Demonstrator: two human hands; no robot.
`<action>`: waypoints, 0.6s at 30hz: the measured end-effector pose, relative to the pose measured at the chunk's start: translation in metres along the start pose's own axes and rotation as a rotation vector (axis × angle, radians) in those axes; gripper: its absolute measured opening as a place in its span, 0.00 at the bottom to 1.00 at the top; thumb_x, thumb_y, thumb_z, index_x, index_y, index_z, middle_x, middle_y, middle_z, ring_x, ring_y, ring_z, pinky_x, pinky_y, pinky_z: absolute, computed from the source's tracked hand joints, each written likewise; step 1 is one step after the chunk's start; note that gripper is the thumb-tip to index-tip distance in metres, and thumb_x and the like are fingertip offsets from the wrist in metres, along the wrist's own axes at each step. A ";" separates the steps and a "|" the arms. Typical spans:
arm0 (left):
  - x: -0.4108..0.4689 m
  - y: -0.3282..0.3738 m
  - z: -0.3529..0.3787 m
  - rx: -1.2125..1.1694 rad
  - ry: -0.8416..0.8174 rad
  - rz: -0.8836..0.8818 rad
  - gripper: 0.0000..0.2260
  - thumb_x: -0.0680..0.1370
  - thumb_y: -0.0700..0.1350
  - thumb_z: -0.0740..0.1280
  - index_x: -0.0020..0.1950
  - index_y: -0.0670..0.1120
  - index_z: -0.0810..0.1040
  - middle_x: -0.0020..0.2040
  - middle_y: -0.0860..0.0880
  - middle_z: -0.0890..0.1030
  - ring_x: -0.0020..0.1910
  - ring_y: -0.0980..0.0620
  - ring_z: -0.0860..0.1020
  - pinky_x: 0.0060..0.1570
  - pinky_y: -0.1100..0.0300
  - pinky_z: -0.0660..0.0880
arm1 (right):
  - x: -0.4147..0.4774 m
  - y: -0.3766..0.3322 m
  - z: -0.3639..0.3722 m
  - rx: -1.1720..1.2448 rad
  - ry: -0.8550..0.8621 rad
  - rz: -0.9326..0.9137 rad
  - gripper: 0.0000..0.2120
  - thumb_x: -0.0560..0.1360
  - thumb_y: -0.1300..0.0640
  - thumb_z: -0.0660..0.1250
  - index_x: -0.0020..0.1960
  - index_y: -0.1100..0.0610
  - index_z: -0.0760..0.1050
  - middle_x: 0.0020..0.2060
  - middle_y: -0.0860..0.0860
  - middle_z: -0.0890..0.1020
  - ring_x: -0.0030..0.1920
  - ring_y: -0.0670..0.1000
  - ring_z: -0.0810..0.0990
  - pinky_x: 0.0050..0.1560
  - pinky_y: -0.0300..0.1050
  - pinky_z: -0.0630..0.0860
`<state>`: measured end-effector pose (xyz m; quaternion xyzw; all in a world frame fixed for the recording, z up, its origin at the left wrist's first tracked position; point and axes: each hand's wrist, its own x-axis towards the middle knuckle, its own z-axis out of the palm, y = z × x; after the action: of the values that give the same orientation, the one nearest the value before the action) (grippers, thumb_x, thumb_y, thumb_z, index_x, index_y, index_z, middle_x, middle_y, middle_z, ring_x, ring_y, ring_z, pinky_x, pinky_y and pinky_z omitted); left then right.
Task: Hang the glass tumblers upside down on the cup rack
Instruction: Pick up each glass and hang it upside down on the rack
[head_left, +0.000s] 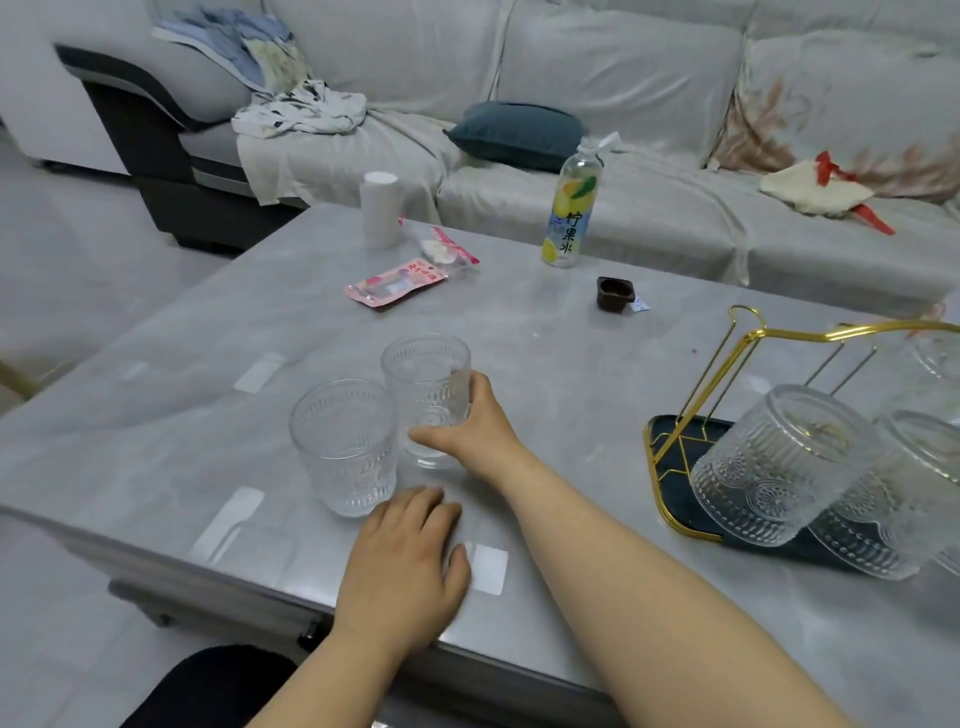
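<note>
Two clear embossed glass tumblers stand upright on the grey table. My right hand (470, 423) is wrapped around the farther tumbler (423, 379), low on its right side. The nearer tumbler (343, 444) stands free just left of it. My left hand (408, 564) rests flat on the table in front of the nearer tumbler, fingers apart, holding nothing. At the right stands the gold wire cup rack (748, 343) on a dark tray (670, 434). Upside-down tumblers hang on it, the nearest one (779, 467) tilted towards me, another (893, 499) beside it.
On the far half of the table stand a lemon drink bottle (571, 208), a white roll (380, 208), pink packets (400, 280) and a small dark cup (615, 293). A covered sofa (623, 104) runs behind the table. The table's front edge (260, 577) is near my left hand.
</note>
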<state>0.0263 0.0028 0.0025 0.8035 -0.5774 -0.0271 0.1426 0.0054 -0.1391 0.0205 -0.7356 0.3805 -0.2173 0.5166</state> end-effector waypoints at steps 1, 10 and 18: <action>0.000 0.000 0.000 0.007 0.001 0.001 0.16 0.65 0.50 0.56 0.43 0.46 0.79 0.44 0.47 0.83 0.46 0.48 0.82 0.50 0.56 0.62 | -0.003 -0.001 -0.005 0.012 0.014 -0.001 0.36 0.61 0.58 0.75 0.63 0.57 0.60 0.60 0.54 0.73 0.58 0.52 0.73 0.59 0.45 0.69; -0.004 0.006 -0.012 0.038 -0.040 0.016 0.18 0.65 0.50 0.54 0.40 0.46 0.81 0.42 0.47 0.84 0.42 0.49 0.83 0.38 0.57 0.80 | -0.054 -0.048 -0.074 0.074 0.122 -0.053 0.35 0.65 0.54 0.71 0.66 0.53 0.57 0.55 0.49 0.72 0.53 0.48 0.74 0.50 0.39 0.70; 0.011 0.013 -0.001 -0.108 -0.088 0.023 0.19 0.77 0.51 0.57 0.67 0.50 0.64 0.71 0.49 0.65 0.68 0.50 0.64 0.67 0.59 0.59 | -0.107 -0.106 -0.182 -0.181 0.254 -0.195 0.26 0.63 0.48 0.72 0.54 0.47 0.60 0.41 0.34 0.66 0.41 0.33 0.68 0.31 0.25 0.69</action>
<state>0.0183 -0.0106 0.0085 0.7858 -0.5901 -0.0920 0.1607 -0.1547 -0.1453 0.1942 -0.7790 0.3876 -0.3225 0.3727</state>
